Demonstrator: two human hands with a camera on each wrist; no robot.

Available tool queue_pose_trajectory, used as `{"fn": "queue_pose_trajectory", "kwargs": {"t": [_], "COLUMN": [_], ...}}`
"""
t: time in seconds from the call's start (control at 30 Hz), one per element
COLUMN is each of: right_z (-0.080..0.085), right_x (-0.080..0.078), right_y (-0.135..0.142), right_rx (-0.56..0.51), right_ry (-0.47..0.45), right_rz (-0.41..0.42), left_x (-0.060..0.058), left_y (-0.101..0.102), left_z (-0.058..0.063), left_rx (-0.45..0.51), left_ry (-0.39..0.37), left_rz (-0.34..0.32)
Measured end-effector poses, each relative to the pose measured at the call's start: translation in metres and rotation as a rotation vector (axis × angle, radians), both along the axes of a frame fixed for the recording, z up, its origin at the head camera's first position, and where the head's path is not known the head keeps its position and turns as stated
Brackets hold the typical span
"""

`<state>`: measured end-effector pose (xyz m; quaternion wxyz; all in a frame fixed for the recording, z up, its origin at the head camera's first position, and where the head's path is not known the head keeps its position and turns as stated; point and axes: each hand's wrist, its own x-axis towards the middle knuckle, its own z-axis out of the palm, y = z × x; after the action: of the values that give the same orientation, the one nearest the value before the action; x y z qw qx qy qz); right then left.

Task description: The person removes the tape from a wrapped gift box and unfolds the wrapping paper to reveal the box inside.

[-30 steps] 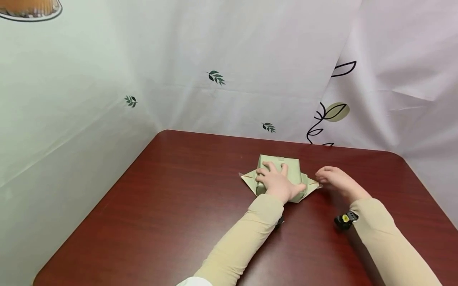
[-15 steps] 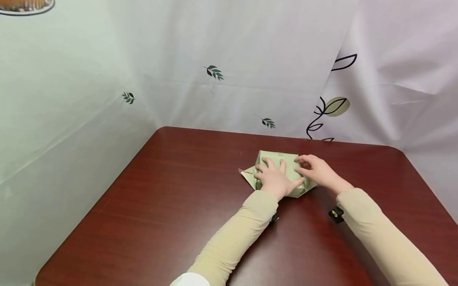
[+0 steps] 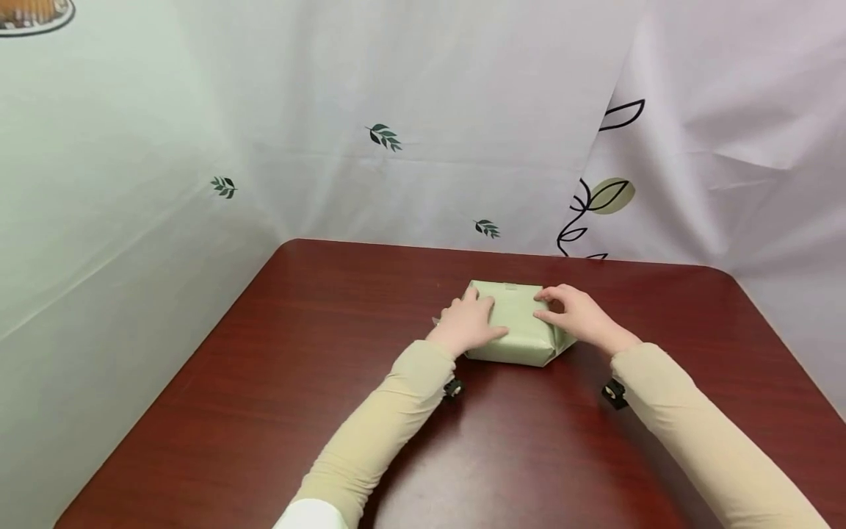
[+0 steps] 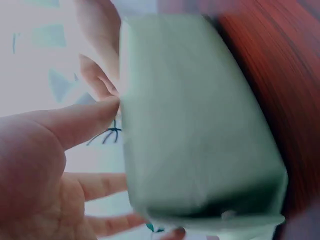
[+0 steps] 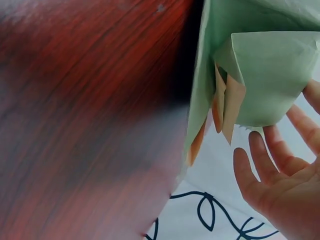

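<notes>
A box-shaped package (image 3: 518, 319) wrapped in pale green paper sits on the dark red table. My left hand (image 3: 465, 323) rests on its left part with fingers spread, and in the left wrist view the thumb (image 4: 95, 117) touches the package's edge. At the opposite side, my right hand (image 3: 576, 316) has its fingertips right at the upper right edge, fingers loosely bent. The right wrist view shows the end with folded paper flaps (image 5: 275, 75), their tan inner side (image 5: 232, 105) showing. My left hand covers most of the left end in the head view.
The dark red table (image 3: 264, 382) extends around the package. White cloth (image 3: 423, 88) with printed leaves hangs behind the table and along its left side. Small black cameras (image 3: 615, 393) sit at both wrists beneath beige sleeves.
My right hand has come from beside the right flap onto the package's right edge. My left hand has shifted from the middle of the top to its left side.
</notes>
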<state>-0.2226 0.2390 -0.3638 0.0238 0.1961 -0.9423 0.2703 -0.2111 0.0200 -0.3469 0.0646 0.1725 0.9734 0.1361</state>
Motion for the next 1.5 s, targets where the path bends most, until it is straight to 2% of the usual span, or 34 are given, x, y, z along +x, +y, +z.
{"fn": "queue_pose_trajectory", "kwargs": {"t": [0.17, 0.33, 0.4, 0.5, 0.7, 0.97, 1.27, 1.5], "right_z": [-0.002, -0.001, -0.001, -0.001, 0.002, 0.004, 0.007, 0.009], "right_x": [0.000, -0.001, -0.001, 0.000, 0.002, 0.008, 0.018, 0.027], "right_y": [0.000, 0.001, 0.001, 0.000, -0.002, -0.002, -0.008, -0.010], "right_rx": [0.011, 0.022, 0.029, 0.040, 0.057, 0.063, 0.057, 0.079], "right_ry": [-0.009, 0.015, 0.027, 0.036, 0.023, 0.043, 0.124, 0.143], "right_rz": [0.003, -0.006, -0.004, -0.007, -0.009, 0.023, 0.117, 0.141], "left_x": [-0.010, -0.025, -0.031, -0.036, -0.038, -0.037, -0.035, -0.033], "left_y": [-0.013, -0.023, -0.027, -0.033, -0.038, -0.036, -0.036, -0.035], "left_z": [0.000, -0.002, -0.002, -0.001, -0.001, -0.003, -0.005, -0.009], "left_rx": [-0.032, -0.039, -0.033, -0.008, 0.010, -0.073, -0.044, -0.037], "left_ry": [0.024, 0.070, 0.063, 0.039, 0.051, 0.107, 0.108, 0.117], "left_rz": [-0.107, -0.294, -0.352, -0.403, -0.430, -0.431, -0.405, -0.404]}}
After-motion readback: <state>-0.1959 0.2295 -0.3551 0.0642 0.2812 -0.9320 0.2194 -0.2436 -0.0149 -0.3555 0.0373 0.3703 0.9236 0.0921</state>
